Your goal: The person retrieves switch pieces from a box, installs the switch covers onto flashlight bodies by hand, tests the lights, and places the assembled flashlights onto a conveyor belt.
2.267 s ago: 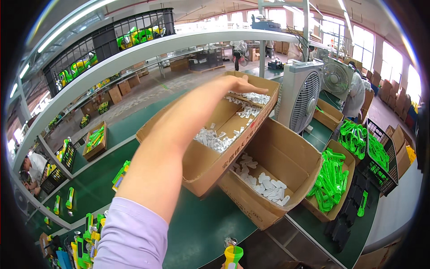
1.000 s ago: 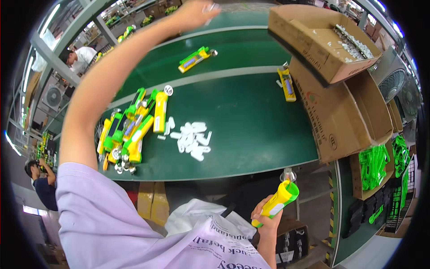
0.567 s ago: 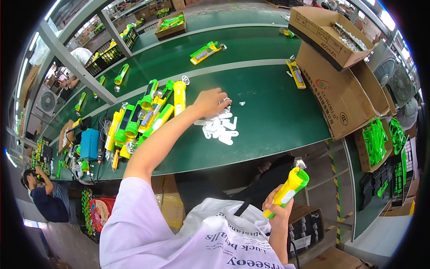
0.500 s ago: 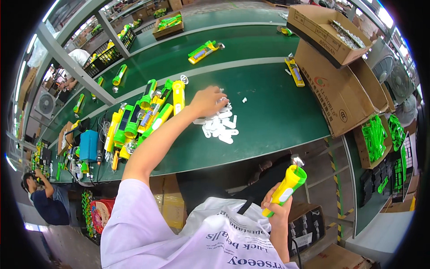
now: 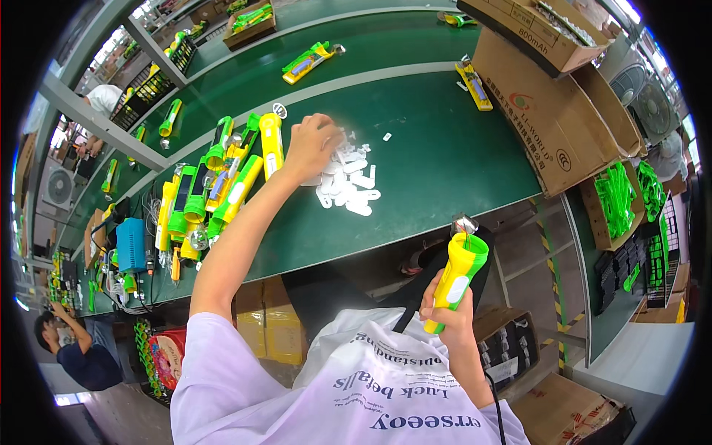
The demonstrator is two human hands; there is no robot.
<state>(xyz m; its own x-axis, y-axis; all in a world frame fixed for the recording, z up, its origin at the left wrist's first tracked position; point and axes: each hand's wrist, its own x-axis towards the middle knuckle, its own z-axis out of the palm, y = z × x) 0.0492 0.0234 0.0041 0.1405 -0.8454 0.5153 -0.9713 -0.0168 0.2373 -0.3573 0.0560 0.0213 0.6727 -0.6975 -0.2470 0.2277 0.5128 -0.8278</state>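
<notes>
My right hand (image 5: pixel 450 313) is wrapped round a yellow and green flashlight (image 5: pixel 458 278) with a white oval switch piece, tilted head-up in front of my body. Its silvery reflector (image 5: pixel 464 224) hangs loose on wires at the open head. Over the bench, my left hand (image 5: pixel 314 146) reaches into a pile of small white plastic pieces (image 5: pixel 347 185), fingers curled down and closed. What lies between those fingertips is hidden. To the left of this hand stand several yellow and green flashlights (image 5: pixel 215 185), heaped together, one yellow flashlight (image 5: pixel 271 144) closest to the hand.
A green bench (image 5: pixel 445 163) spans the middle, with a conveyor (image 5: pixel 245 78) behind it. Large cardboard boxes (image 5: pixel 530 111) stand at its right end. An open yellow flashlight body (image 5: pixel 475 85) lies beside them. A blue box (image 5: pixel 130 245) sits left. A person (image 5: pixel 78 356) works at far left.
The view has shifted slightly. My left hand stays at the white pile, fingers curled. My right hand still holds the flashlight, now a little more upright and further left.
</notes>
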